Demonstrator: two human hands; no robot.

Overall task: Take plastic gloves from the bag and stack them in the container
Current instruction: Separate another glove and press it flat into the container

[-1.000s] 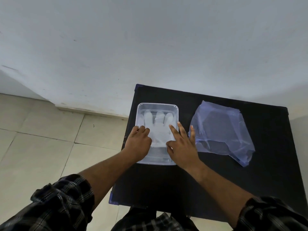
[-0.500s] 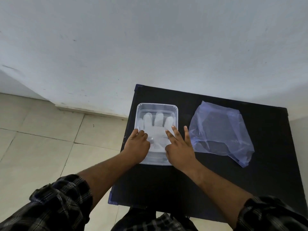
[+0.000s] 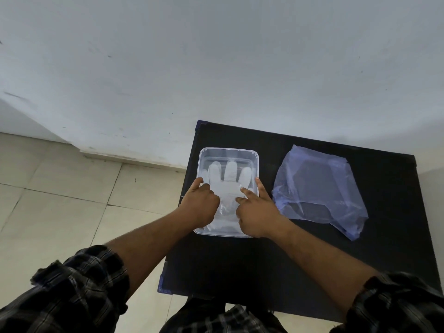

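Observation:
A clear rectangular container (image 3: pixel 255 156) stands on the black table (image 3: pixel 300 260), left of centre. A translucent plastic glove (image 3: pixel 228 188) lies flat inside it, fingers pointing away from me. My left hand (image 3: pixel 200 205) is curled over the glove's left edge, fingertips down on it and thumb at the container's left rim. My right hand (image 3: pixel 258 212) rests on the glove's right side, with its index finger stretched onto the palm area and another finger along the right rim. The bluish plastic bag (image 3: pixel 317 191) lies flattened to the right, apart from both hands.
The table's back edge meets a white wall (image 3: pixel 216 68). Its left edge drops off to a tiled floor (image 3: pixel 72 200). My plaid sleeves fill the bottom corners of the view.
My right hand has shifted slightly left onto the glove and its spread fingers have drawn closer together. The left hand, container and bag have hardly moved.

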